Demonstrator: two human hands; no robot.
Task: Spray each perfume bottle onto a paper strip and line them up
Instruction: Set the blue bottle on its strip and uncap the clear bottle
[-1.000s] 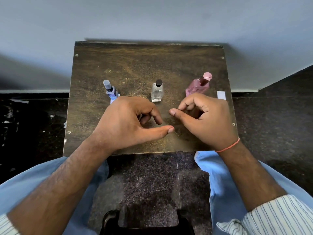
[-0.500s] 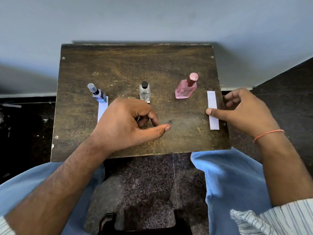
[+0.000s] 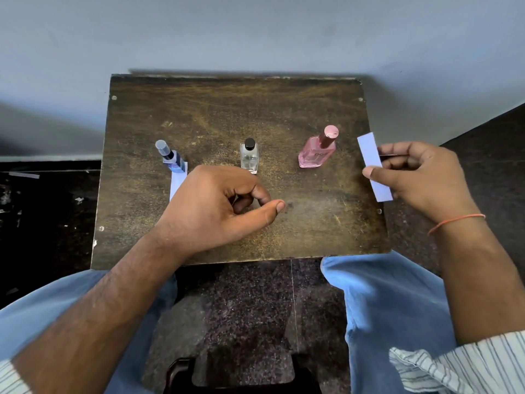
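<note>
Three perfume bottles stand in a row on the brown table: a blue one at the left, a clear one with a black cap in the middle, a pink one at the right. A white paper strip lies in front of the blue bottle, partly hidden by my left hand. That hand hovers over the table's middle with curled fingers and holds nothing. My right hand pinches a second paper strip above the table's right edge, right of the pink bottle.
The table stands against a pale wall. Dark stone floor lies on both sides, with a strip of paper on the floor at the left. My blue-trousered knees are under the front edge, and a dark stool sits below.
My right hand moved from the table's middle to the right edge, pinched the paper strip there and lifted it off the surface. My left hand stayed nearly still.
</note>
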